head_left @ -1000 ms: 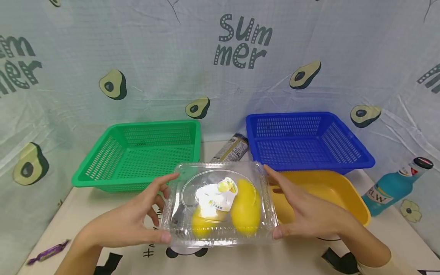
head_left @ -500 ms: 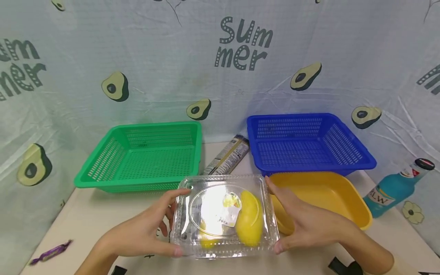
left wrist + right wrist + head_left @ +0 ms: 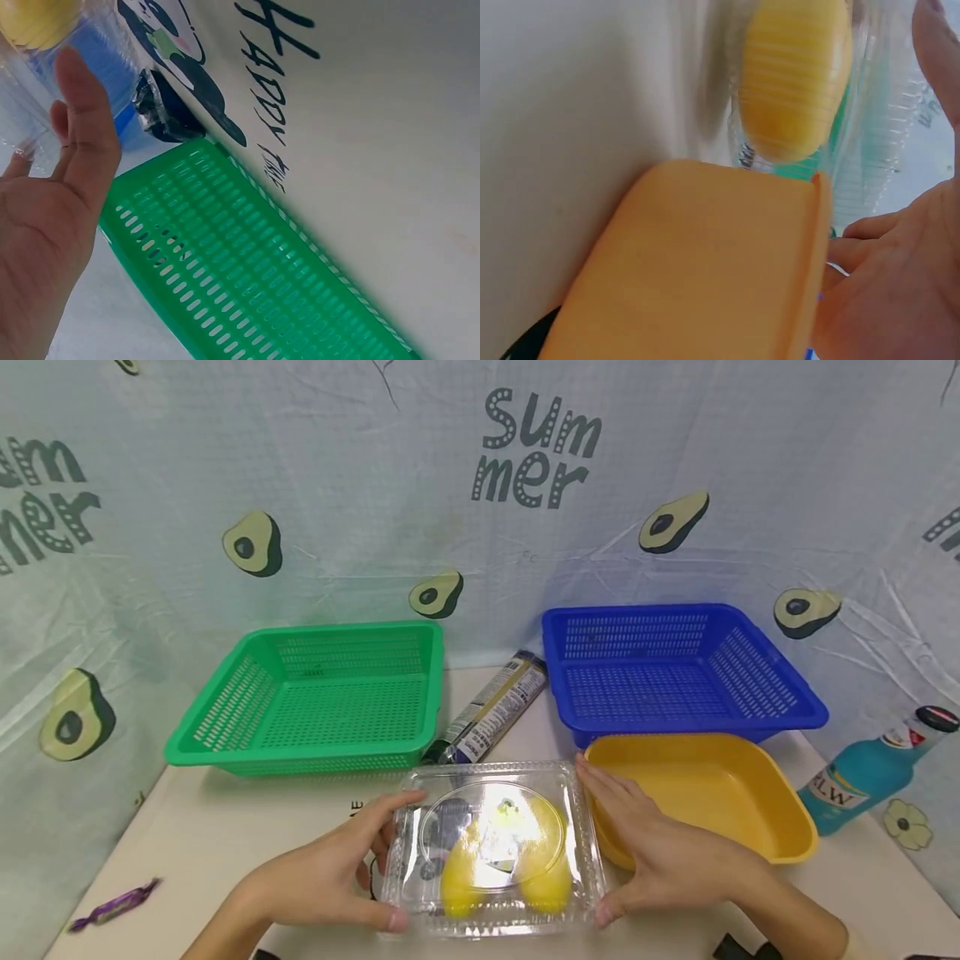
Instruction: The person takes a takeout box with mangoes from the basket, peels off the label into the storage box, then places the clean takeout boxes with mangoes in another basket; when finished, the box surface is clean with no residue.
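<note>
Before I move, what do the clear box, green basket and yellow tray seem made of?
Clear box: likely thin, glossy plastic; see-through, ribbed edges, strong glare. Green basket: probably molded plastic, slight sheen; regular slots throughout. Yellow tray: smooth, satin, apparently plastic; even colour, rounded corners.

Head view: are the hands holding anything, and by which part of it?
Yes, the clear box: the left hand grips its left side, the right hand its right side.

Cream sleeve on the right arm, both hands bare
</note>
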Available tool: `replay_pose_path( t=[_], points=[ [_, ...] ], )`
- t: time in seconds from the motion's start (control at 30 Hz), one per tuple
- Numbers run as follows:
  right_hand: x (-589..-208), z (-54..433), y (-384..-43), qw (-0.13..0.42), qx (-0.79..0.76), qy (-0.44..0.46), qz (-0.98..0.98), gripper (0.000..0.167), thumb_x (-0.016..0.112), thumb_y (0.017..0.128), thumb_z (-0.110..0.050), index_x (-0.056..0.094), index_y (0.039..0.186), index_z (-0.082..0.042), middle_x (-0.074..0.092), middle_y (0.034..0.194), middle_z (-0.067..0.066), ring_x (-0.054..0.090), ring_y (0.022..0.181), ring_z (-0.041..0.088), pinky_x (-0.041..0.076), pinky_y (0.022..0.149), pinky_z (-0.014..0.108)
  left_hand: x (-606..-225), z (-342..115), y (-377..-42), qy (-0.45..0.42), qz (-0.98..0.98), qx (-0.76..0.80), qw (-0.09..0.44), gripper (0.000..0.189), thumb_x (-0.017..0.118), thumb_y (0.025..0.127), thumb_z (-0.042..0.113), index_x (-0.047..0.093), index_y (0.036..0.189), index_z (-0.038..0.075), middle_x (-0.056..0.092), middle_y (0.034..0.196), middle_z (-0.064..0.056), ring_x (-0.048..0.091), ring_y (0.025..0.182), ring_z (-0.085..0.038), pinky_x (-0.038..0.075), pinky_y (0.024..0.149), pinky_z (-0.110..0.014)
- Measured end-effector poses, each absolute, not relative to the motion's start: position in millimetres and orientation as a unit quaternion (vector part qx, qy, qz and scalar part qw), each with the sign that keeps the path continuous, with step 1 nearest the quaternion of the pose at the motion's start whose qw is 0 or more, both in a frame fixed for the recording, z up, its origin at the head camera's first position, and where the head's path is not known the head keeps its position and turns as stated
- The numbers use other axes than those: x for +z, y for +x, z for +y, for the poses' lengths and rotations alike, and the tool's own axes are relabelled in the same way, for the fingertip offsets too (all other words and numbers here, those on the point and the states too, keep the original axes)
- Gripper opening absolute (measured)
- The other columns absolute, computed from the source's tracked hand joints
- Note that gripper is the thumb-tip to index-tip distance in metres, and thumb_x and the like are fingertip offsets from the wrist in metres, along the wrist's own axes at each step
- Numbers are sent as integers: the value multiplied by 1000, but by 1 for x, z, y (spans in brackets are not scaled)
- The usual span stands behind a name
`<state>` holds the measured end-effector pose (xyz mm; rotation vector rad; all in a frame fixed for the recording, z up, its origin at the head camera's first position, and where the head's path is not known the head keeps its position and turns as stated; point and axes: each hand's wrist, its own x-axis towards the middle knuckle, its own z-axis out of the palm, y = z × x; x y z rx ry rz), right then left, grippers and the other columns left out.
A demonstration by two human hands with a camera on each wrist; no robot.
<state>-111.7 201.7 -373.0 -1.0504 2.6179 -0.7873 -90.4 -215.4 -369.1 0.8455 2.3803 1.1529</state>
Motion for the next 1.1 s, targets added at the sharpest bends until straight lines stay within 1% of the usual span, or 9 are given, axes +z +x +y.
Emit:
replay_pose_path(
  t=[0.17, 0.23, 0.33, 0.43, 0.53, 0.73, 0.9, 1.0, 1.1],
  points=[
    [-373, 201, -111, 147, -277, -317, 895, 132, 78, 73, -71, -2, 167, -24, 5, 173, 10, 10, 155, 45, 27, 113, 72, -370, -212, -90, 285, 867, 370, 176, 106, 85, 83, 47, 18, 164, 33, 42, 130, -6, 53, 97, -14, 53, 67, -26],
    [-373, 201, -111, 150, -277, -318, 894, 129, 76, 75, -70, -3, 167, -25, 4, 173, 9, 9, 155, 45, 25, 113, 73, -369, -212, -90, 273, 880, 348, 174, 105, 83, 83, 52, 17, 163, 38, 36, 140, -6, 54, 105, -15, 54, 73, -29],
    [-372, 201, -111, 146, -271, -327, 893, 127, 75, 77, -71, -5, 166, -27, 2, 174, 6, 8, 156, 44, 23, 114, 72, -367, -213, -89, 263, 902, 308, 146, 104, 82, 80, 61, 20, 162, 43, 24, 155, -10, 50, 127, -29, 55, 89, -44],
    [-372, 201, -112, 133, -266, -335, 894, 127, 75, 78, -70, -5, 166, -26, 0, 174, 4, 8, 156, 43, 20, 115, 72, -365, -213, -89, 268, 914, 285, 111, 104, 81, 77, 65, 26, 161, 42, 5, 169, -10, 33, 144, -46, 43, 99, -70],
    [-372, 200, -113, 108, -267, -352, 891, 124, 76, 81, -64, -3, 167, -23, 0, 174, 4, 9, 156, 43, 19, 114, 75, -364, -213, -91, 283, 911, 283, 95, 103, 83, 75, 64, 31, 160, 39, 0, 173, 0, 22, 150, -48, 32, 102, -80],
    [-368, 190, -117, 33, -270, -403, 874, 98, 74, 90, -54, 17, 166, -28, 13, 171, -2, 13, 155, 28, 26, 112, 72, -363, -211, -95, 292, 918, 257, 74, 100, 84, 72, 66, 37, 157, 40, 11, 172, 11, 24, 151, -36, 30, 102, -77],
    [-365, 176, -123, -20, -254, -439, 862, 77, 76, 92, -45, 36, 158, -37, 35, 161, -13, 28, 146, 15, 32, 113, 52, -362, -210, -98, 295, 919, 251, 72, 99, 85, 71, 65, 43, 155, 33, 13, 171, 8, 27, 150, -34, 31, 102, -75],
    [-365, 166, -127, -58, -236, -472, 847, 64, 76, 94, -37, 48, 151, -33, 47, 151, -14, 39, 135, 12, 35, 104, 42, -362, -211, -98, 294, 921, 247, 70, 99, 86, 71, 65, 44, 154, 33, 15, 171, 8, 28, 149, -36, 30, 103, -75],
    [-367, 159, -131, -89, -224, -501, 831, 54, 75, 94, -33, 57, 144, -27, 54, 144, -10, 43, 132, 15, 36, 100, 41, -364, -211, -99, 294, 920, 248, 72, 98, 85, 71, 66, 43, 154, 36, 15, 171, 8, 28, 148, -35, 29, 104, -76]
  ],
)
